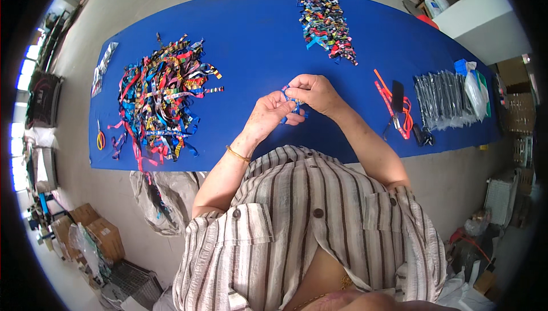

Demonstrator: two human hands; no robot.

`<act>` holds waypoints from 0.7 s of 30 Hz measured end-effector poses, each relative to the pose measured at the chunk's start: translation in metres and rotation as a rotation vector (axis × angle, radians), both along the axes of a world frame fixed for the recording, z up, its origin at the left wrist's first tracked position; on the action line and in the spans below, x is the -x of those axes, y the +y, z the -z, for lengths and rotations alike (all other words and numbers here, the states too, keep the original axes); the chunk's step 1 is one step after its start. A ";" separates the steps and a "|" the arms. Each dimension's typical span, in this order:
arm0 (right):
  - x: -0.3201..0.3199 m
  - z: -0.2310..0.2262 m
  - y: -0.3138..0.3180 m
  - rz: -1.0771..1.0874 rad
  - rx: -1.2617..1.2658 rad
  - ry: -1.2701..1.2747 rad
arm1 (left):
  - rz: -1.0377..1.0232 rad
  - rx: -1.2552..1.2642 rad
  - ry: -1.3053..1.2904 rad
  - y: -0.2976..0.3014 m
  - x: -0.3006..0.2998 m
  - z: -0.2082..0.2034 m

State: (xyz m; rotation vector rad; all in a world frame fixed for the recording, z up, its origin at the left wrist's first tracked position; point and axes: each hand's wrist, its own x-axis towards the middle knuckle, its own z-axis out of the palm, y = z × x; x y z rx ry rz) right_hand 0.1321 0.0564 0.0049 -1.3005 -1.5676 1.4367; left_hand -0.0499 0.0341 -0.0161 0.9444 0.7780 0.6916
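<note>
Close to the table's near edge, my two hands meet over a small blue patterned fabric ribbon that looks looped or folded. My left hand pinches it from below and the left. From the right, my right hand has its thumb and fingers closed on the upper part. The fingers hide much of the ribbon, and whether it is knotted cannot be made out. To the left lies a loose heap of multicoloured ribbons, some hanging over the edge. Farther off, rows of short, bunched ribbon pieces form a dense block.
The blue table carries yellow-handled scissors at far left and a clear packet. On the right are an orange cord, a black flat object and dark plastic-wrapped packets. A plastic bag lies below the table's edge.
</note>
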 end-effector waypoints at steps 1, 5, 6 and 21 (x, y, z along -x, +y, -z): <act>0.000 0.000 0.003 -0.012 0.004 0.003 | -0.012 0.001 -0.026 0.000 -0.001 0.002; 0.000 0.004 0.013 -0.036 0.003 0.017 | -0.044 0.006 -0.054 0.001 -0.005 0.005; 0.000 0.004 0.015 -0.029 -0.024 -0.005 | -0.049 0.011 -0.053 0.001 -0.005 0.003; -0.015 0.012 0.014 -0.037 0.075 0.201 | -0.283 0.124 -0.200 0.009 0.005 0.021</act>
